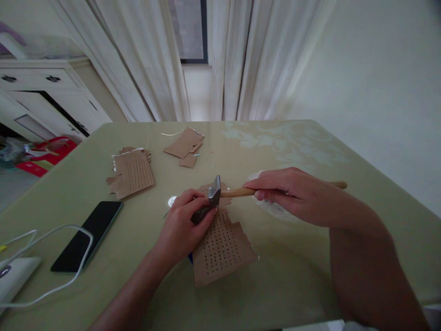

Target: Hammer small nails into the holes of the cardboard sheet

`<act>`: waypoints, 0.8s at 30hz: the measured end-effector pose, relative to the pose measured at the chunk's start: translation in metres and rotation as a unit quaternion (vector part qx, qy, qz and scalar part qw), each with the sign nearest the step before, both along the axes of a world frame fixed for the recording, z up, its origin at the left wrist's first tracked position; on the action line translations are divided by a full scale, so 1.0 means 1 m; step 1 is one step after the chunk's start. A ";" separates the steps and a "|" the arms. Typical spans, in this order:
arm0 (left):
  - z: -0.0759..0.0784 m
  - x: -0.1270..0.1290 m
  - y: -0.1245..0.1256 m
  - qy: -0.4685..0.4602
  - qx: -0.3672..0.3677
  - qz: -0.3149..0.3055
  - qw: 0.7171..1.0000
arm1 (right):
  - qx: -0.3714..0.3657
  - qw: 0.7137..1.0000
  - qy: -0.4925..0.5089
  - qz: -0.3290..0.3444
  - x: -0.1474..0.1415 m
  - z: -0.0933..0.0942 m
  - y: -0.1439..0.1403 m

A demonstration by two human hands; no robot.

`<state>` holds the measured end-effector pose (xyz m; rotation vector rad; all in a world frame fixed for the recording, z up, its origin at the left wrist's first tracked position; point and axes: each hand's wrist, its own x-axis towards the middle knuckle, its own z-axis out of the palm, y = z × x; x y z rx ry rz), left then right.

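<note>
In my right hand [289, 193] is the wooden handle of a hammer [237, 192], its fingers closed around it. The metal head reaches left, just over the fingertips of my left hand [184, 220]. My left hand is closed on a dark metal tool [200, 214], mostly hidden by the fingers, so its exact kind does not show. Under both lies a piece of brown cardboard [220, 250] with rows of small punched holes. Something blue shows at its left edge, beneath my left hand.
Another cardboard piece with marks in rows [134, 172] lies left. Plain cardboard scraps [184, 143] lie farther back. A black phone [91, 236] and a white cable [51, 292] occupy the left side. Clear crumpled plastic [272, 209] sits under my right hand on the green table [292, 276].
</note>
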<state>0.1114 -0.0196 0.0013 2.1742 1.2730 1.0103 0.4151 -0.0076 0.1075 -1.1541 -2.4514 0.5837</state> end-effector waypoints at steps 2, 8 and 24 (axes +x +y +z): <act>0.000 -0.001 -0.001 0.000 -0.008 0.006 1.000 | 0.002 1.000 0.017 -0.007 0.002 0.001 0.000; -0.002 -0.001 -0.001 0.013 -0.013 0.019 1.000 | -0.040 0.999 -0.023 0.011 -0.005 -0.003 0.005; 0.001 -0.005 0.000 -0.053 -0.002 0.040 0.998 | -0.049 0.998 -0.032 0.008 -0.005 -0.007 0.011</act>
